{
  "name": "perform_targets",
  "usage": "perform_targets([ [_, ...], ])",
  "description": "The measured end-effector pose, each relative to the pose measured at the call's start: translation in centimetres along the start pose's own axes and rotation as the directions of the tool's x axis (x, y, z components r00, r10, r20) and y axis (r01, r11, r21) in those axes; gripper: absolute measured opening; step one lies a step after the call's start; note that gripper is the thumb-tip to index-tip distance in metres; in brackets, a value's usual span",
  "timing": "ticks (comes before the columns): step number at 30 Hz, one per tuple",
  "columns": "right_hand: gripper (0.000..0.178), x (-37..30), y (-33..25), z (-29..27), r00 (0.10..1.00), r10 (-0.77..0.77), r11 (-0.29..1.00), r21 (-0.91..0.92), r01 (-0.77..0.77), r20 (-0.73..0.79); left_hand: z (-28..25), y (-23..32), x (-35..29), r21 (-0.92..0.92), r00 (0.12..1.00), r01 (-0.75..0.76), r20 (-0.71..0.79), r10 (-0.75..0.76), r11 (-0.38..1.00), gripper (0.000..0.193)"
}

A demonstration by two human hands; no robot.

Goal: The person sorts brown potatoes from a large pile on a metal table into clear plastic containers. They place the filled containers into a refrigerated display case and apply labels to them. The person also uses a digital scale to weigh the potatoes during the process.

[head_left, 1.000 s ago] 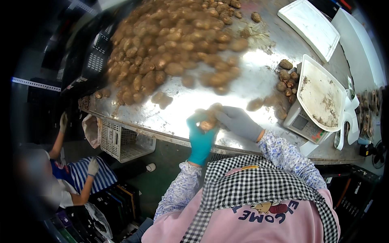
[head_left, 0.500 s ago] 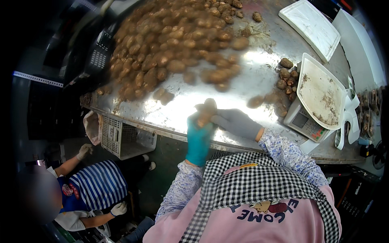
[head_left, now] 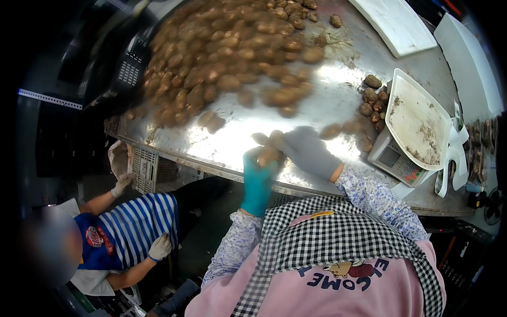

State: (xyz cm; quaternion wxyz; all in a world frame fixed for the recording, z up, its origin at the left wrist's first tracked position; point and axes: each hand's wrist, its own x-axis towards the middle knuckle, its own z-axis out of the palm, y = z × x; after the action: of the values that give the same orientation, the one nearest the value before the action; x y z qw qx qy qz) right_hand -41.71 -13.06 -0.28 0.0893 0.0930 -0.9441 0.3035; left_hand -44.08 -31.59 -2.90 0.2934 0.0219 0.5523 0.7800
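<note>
In my left hand (head_left: 257,182), gloved in teal, I hold brown taros (head_left: 268,155) close to the near edge of the metal table. The fingers are curled around them, and the exact number is hard to make out. My right hand (head_left: 312,153) wears a grey glove and reaches in from the right, right beside the held taros. Its fingers are blurred, so their grip does not show. Beyond both hands spreads a large heap of taros (head_left: 211,68), partly blurred.
A scale (head_left: 392,157) with a dirt-specked white pan (head_left: 417,119) stands at the right, with several taros (head_left: 372,109) beside it. A white lid-like tray (head_left: 397,29) lies at the far right. Below the table's left edge are a crate (head_left: 144,170) and a co-worker in a striped apron (head_left: 138,227).
My right hand has shifted slightly up and its fingers have moved along the taros; my left hand stays nearly still. The white tray moved up and away. The co-worker came nearer.
</note>
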Motion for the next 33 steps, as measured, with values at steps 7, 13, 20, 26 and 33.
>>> perform_targets([
  [7,0.025,-3.1,4.4,4.4,0.967,0.191,0.962,0.226,-0.152,-0.167,-0.1,-0.3,0.2,-0.475,0.984,0.177,0.067,-0.164,0.862,0.043],
  [13,0.027,-2.0,-0.3,1.4,0.987,0.114,0.986,0.112,-0.126,0.111,1.1,-0.7,-0.1,-0.455,0.993,0.115,0.056,-0.1,0.883,0.044],
  [20,0.025,-2.3,0.3,2.8,0.994,0.106,0.938,0.333,-0.092,-0.023,-1.8,-3.4,0.5,-0.04,0.995,0.049,0.088,-0.046,0.998,0.035],
  [26,0.018,-2.8,0.5,2.6,0.994,-0.1,0.986,0.141,0.094,0.04,-0.3,-2.0,0.9,-0.497,0.991,0.135,0.049,-0.127,0.857,0.034],
  [33,0.012,-3.7,2.3,4.1,0.995,0.098,0.993,-0.059,-0.099,-0.018,-1.7,-1.2,1.4,-0.853,0.945,0.317,0.319,-0.067,0.415,0.043],
])
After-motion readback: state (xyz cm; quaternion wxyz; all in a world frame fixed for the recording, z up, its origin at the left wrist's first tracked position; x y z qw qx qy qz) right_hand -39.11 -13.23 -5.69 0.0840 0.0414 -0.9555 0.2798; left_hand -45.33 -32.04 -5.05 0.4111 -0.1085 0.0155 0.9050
